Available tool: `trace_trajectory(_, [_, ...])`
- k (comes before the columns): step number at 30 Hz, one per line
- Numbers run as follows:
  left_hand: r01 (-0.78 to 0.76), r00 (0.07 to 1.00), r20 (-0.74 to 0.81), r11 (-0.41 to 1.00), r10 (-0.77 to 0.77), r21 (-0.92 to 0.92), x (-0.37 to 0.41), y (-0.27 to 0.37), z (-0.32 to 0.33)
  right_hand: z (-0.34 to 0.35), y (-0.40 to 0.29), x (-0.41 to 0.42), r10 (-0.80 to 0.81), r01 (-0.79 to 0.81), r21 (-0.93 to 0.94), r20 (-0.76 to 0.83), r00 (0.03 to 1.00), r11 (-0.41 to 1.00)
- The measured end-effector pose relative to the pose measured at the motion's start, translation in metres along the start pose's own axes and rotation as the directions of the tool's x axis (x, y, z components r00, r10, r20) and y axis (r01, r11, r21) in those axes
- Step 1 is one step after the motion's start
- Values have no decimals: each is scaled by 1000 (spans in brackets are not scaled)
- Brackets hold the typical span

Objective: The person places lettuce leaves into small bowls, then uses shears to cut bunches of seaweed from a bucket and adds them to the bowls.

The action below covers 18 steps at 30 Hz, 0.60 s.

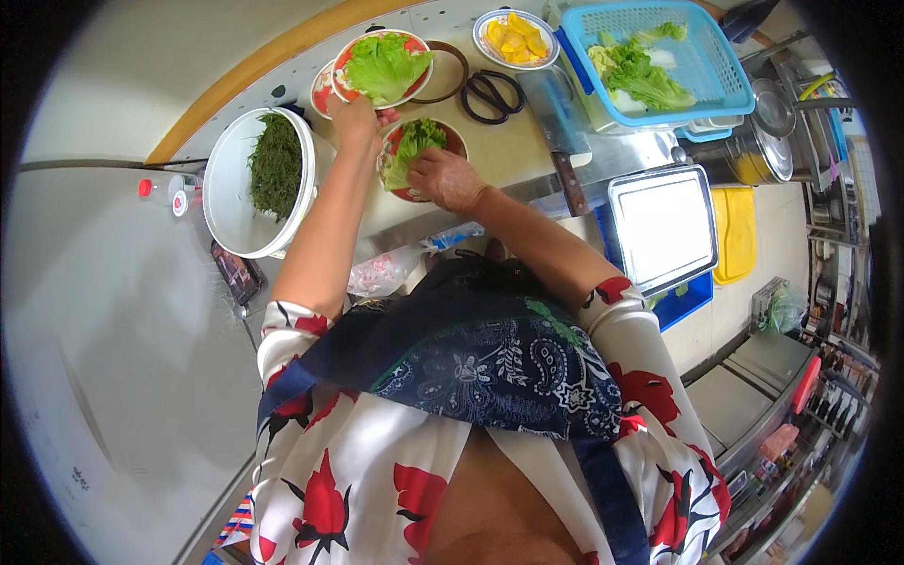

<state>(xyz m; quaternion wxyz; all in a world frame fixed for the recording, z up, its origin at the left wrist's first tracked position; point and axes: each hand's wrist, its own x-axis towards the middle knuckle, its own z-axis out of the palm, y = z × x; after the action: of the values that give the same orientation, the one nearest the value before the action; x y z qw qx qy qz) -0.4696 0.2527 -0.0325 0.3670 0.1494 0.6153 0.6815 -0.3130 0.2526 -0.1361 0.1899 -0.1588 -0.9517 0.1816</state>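
Note:
My right hand (450, 181) is over a red-patterned plate (455, 138), its fingers bent onto a green lettuce leaf (415, 148) that lies on it. My left hand (357, 121) is at the near rim of another red-patterned plate (424, 74), which bears a lettuce leaf (385, 67). That plate overlaps a further patterned plate (321, 88) at its left. Whether the left fingers grip a rim or only touch it is hidden by the hand.
A white bucket (226, 183) with dark green vegetables (274, 168) stands left. Beyond my hands are black-handled scissors (492, 97), a cleaver (558, 116) and a plate of yellow pieces (519, 39). Right are a blue basket (720, 78) of lettuce and a metal tray (662, 229).

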Motion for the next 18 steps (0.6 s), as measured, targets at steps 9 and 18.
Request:
trace_trajectory(9, [102, 995, 1, 994, -102, 32, 41, -48, 34, -56, -28, -8, 34, -49, 37, 314, 949, 998])
trace_trajectory(18, [192, 973, 97, 969, -209, 158, 47, -58, 46, -75, -34, 3, 111, -67, -135, 355, 928, 989])
